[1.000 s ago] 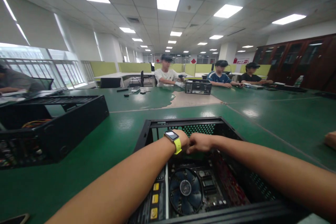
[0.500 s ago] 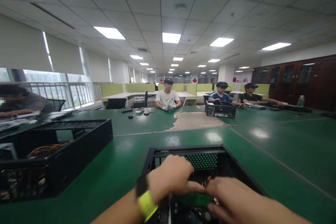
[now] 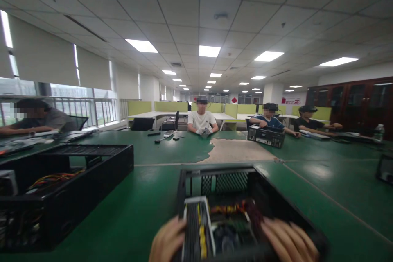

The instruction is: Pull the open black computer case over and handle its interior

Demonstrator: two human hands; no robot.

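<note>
Broadly, a green desk (image 3: 147, 196) carries everything. An open black computer case (image 3: 233, 213) sits at its near edge, left hand (image 3: 167, 239) gripping its left wall, right hand (image 3: 288, 241) closed over its right wall. A second open case (image 3: 64, 196) lies just left, cables showing. Across the desk, seated people work; one has a smaller case (image 3: 265, 136).

- An open black computer case (image 3: 233, 196) is set flat on the green worktop (image 3: 144, 208), its perforated far wall upright
- Inside, a silver drive bay, orange and yellow cables and a blurred fan are seen
</note>
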